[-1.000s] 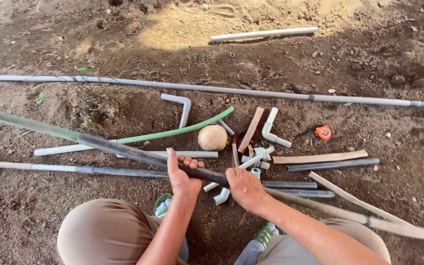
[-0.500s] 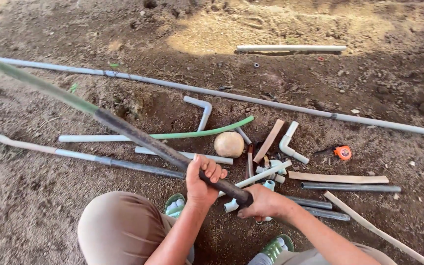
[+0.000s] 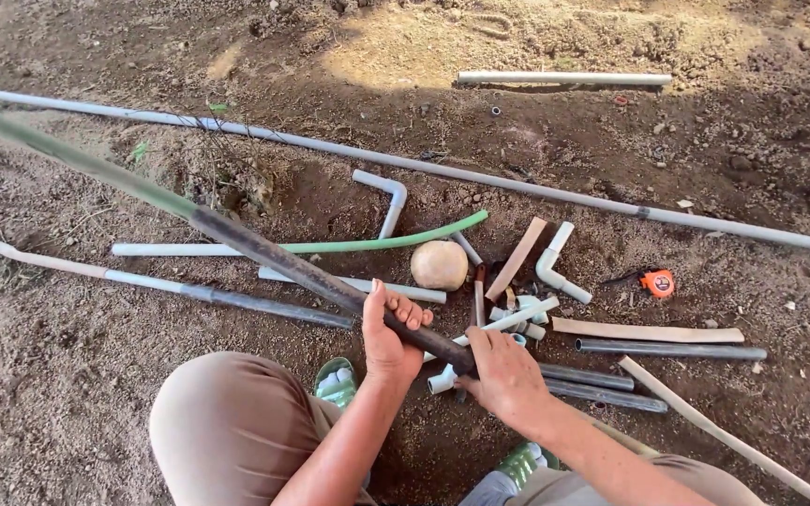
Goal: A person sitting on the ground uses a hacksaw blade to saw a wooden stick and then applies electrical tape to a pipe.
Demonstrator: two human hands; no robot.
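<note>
Left hand [image 3: 389,330] and right hand [image 3: 506,373] gripping dark pipe [image 3: 274,255], long axis running up-left

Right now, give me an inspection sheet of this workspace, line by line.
Surface: bare brown dirt ground, lumpy, part sunlit.
Job's things: long dark pipe, raised off the ground, slanting up to the left.
Clutter: grey elbow pipe, green hose, round pale stone, orange tape measure, wooden strips, short pipe offcuts.
Grippers: left hand wrapped around the dark pipe; right hand at its near end.
Cables: nothing seen.
Surroundings: long grey pipe lying across the dirt.
</note>
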